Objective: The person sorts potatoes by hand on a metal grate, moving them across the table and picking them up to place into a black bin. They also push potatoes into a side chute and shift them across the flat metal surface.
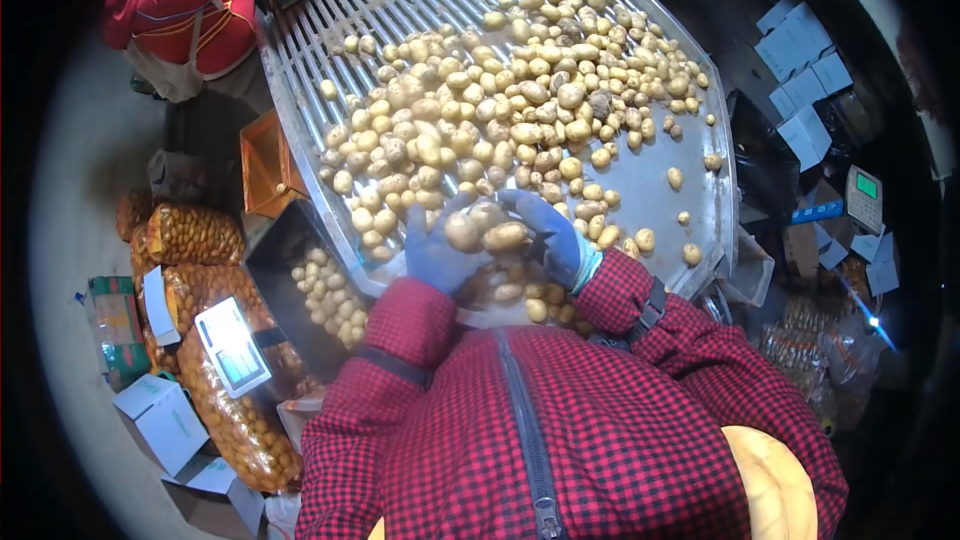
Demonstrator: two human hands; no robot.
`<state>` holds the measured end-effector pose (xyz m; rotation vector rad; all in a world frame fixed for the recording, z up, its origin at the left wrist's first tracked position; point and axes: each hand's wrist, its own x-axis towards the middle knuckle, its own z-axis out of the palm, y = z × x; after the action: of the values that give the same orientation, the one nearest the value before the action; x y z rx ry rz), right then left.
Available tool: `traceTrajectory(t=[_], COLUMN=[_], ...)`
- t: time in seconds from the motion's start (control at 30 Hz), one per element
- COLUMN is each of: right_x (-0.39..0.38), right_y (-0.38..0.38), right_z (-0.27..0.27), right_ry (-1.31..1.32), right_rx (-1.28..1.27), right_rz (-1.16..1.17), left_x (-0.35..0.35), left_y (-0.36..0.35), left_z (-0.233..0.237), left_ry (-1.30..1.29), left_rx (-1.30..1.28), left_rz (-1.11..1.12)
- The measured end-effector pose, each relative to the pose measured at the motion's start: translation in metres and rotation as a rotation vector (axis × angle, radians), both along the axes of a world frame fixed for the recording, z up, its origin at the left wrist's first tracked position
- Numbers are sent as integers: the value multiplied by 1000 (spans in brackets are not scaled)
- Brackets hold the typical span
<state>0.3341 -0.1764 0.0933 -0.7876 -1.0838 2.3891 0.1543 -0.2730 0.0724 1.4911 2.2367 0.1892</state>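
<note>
Blue-gloved hands cupped together at near edge of metal desk [635, 195]: left hand [432, 258] cradles round potato [463, 232], right hand [562, 245] long potato [506, 236] (heap [500, 90] just beyond). Likely gathering step; shifting them calls for tight cupping.

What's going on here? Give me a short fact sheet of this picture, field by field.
Hands: left hand and right hand, blue-gloved, cup the held potatoes together
Surface: metal sorting table, slatted farther off
On it: potato heap
Left of table: bin with potatoes, mesh sacks, scale
Others: person in red at the far corner
</note>
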Motion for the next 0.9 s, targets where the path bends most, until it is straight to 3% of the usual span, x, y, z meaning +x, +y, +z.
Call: traceTrajectory(t=[0.1,0.2,0.27,0.33,0.37,0.47,0.5,0.57,0.6,0.67,0.7,0.77,0.87,0.9], right_x=[-1,-4,-3,-7,-7,-5,-5,-4,1,12,18,24,34,34], right_y=[-3,3,-2,-5,-5,-6,-3,8,14,30,36,39,36,34], right_z=[-1,-6,-6,-4,-2,10,0,-5,-17,-58,-72,-84,-96,-100], right_ry=[69,-152,-155,-210,-229,-230,-243,-365,-433,-557,-690,-860,-958,-972], right_rx=[24,482,636,624,643,431,512,524,701,1178,1294,1364,1534,1581], right_rz=[-37,110,178,214,240,212,134,52,16,-84,-47,24,143,148], left_x=[5,10,-5,-11,-12,-23,-25,-35,-40,-62,-77,-107,-132,-146], left_y=[-1,2,-1,-6,-12,-41,-54,-66,-72,-95,-107,-129,-157,-165], left_z=[23,44,-14,-24,-21,-37,-40,-4,14,15,8,-6,5,-9], left_ry=[-81,81,-574,-583,-267,-913,-1008,-1787,-2120,-2162,-2073,-1880,-1953,-2153], left_rx=[-37,-107,206,265,157,470,574,688,766,814,918,1109,1177,1277], left_rz=[39,-112,-30,-64,-135,89,159,477,670,845,934,1104,1177,1145])
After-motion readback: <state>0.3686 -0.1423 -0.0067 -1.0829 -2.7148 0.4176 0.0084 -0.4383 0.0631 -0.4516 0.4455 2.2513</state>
